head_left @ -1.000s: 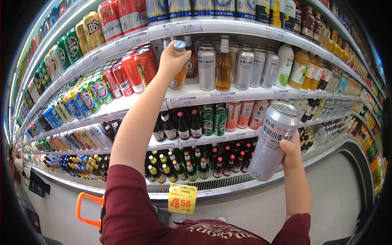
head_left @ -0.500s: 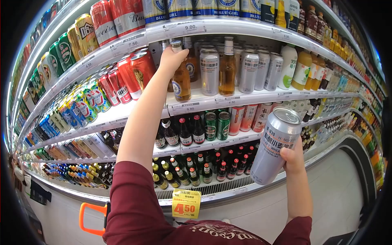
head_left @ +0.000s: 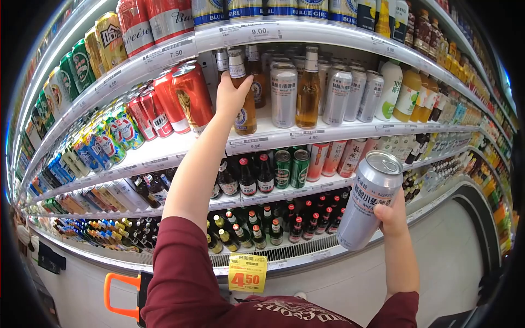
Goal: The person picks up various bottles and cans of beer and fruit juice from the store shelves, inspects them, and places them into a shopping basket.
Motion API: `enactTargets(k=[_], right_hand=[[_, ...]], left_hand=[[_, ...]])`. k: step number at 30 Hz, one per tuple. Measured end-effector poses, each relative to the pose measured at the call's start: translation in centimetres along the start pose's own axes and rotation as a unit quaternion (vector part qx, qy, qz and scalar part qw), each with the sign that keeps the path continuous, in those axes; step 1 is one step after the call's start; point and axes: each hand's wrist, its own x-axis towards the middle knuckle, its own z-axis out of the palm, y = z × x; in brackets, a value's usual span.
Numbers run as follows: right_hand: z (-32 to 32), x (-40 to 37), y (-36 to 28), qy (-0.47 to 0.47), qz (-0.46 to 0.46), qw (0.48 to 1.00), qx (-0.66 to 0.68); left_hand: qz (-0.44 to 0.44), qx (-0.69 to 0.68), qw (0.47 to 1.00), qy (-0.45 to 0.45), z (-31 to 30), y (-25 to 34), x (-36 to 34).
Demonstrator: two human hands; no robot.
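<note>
Stretched out to the middle shelf, my left hand [head_left: 232, 94] is closed around the upper body of an amber beer bottle [head_left: 246, 119]. The bottle stands upright near the shelf edge, its silver-wrapped neck showing above my fingers. On the right, my right hand [head_left: 391, 212] grips a tall silver beer can [head_left: 367, 197] with dark lettering, held tilted in front of the shelves. Its fingers behind the can are hidden. Beside the bottle stand a silver can [head_left: 284, 101] of similar look and another amber bottle [head_left: 308, 98].
Red cans [head_left: 191, 98] stand left of the bottle. Above are blue-and-white cans [head_left: 243, 10] behind the shelf rail [head_left: 306, 34]. Lower shelves hold dark bottles [head_left: 247, 179] and green cans [head_left: 282, 169]. A yellow price sign [head_left: 248, 272] and an orange handle [head_left: 109, 295] are low in view.
My left hand has slid down from the bottle's neck to its upper body. The bottle stays on the shelf. My right hand still holds the can, nearly unmoved.
</note>
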Motion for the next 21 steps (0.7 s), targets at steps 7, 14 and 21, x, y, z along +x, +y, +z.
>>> enactTargets(k=[7, 14, 21], right_hand=[[-0.8, 0.2, -0.3, -0.001, 0.002, 1.0, -0.004], [-2.0, -0.5, -0.5, -0.011, -0.001, 1.0, -0.018], [-1.7, -1.1, -0.7, 0.005, 0.001, 1.0, 0.002]], left_hand=[[-0.01, 0.051, 0.997, -0.049, 3.4, 0.9, 0.9], [0.052, 0.098, 0.994, -0.007, 4.7, -1.6, 2.2], [0.161, 0.297, 0.93, 0.147, 5.8, -1.1, 0.3]])
